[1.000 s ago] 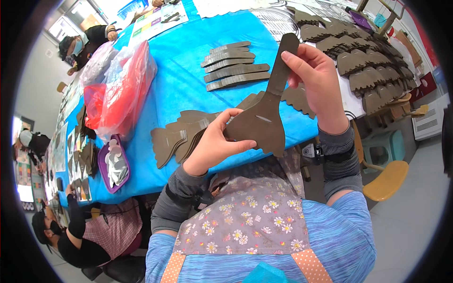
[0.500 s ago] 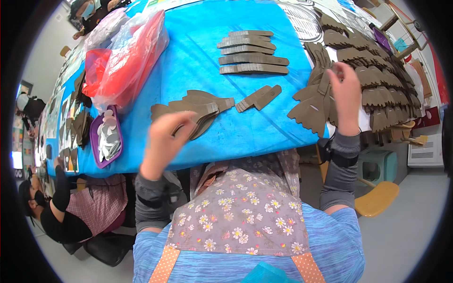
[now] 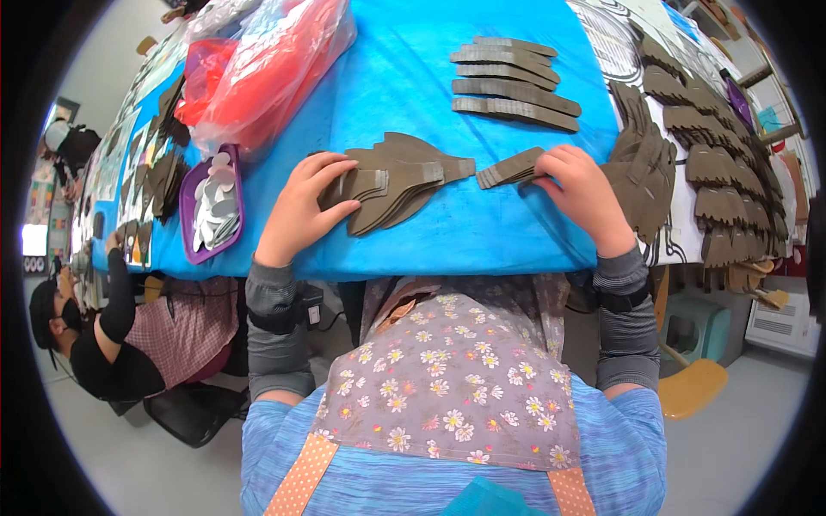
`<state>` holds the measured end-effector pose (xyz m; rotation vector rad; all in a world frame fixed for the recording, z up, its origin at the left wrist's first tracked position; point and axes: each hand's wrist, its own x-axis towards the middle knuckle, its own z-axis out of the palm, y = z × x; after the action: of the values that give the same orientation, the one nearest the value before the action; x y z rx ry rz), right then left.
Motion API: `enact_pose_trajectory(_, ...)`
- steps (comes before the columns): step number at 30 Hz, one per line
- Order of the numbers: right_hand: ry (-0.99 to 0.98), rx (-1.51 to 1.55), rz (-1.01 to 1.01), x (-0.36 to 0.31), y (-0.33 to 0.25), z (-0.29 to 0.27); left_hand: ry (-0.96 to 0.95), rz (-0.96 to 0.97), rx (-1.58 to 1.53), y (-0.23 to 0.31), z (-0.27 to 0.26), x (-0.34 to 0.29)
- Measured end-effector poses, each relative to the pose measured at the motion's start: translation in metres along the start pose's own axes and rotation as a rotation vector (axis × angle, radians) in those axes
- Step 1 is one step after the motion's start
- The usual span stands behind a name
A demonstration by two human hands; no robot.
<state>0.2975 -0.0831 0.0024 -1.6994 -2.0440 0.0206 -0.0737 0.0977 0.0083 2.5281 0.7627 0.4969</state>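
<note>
My left hand (image 3: 310,206) curls round the left end of a fanned stack of brown leaf-shaped pieces (image 3: 400,193), thumb on the near side and fingers on the far side. The piece between them has a grey tip (image 3: 376,181). My right hand (image 3: 585,193) pinches the right end of a short fanned stack of brown strips (image 3: 508,169), which lies just right of the leaf-shaped pieces. The strips' left ends show grey. Right of that hand lies a pile of joined brown pieces (image 3: 641,163) with broad, scalloped ends.
Several rows of brown strips (image 3: 516,86) lie farther back on the blue table cover (image 3: 396,86). A purple tray (image 3: 188,215) holds white pieces, beside a bag with red contents (image 3: 275,86). Overlapping scalloped pieces (image 3: 723,172) fill the right side. Another person (image 3: 120,344) sits at left.
My right hand has left the joined pile and moved left onto the short strip stack. My left hand has opened wider and settled round the leaf-shaped pieces. The view has shifted slightly.
</note>
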Motion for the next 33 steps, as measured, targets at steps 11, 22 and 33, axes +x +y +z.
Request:
enact_pose_trajectory(11, 0.079, 0.487, 0.434, -0.027, -0.032, -0.011, 0.082, 0.027, 0.090, -0.004, 0.002, -0.016)
enact_pose_trajectory(22, 0.030, 0.968, 0.415, -0.030, -0.069, -0.003, 0.047, 0.338, -0.043, 0.097, 0.036, -0.004)
enact_pose_trajectory(33, -0.006, 0.408, -0.033, -0.035, -0.080, 0.031, 0.101, 0.401, -0.026, 0.088, 0.091, -0.013)
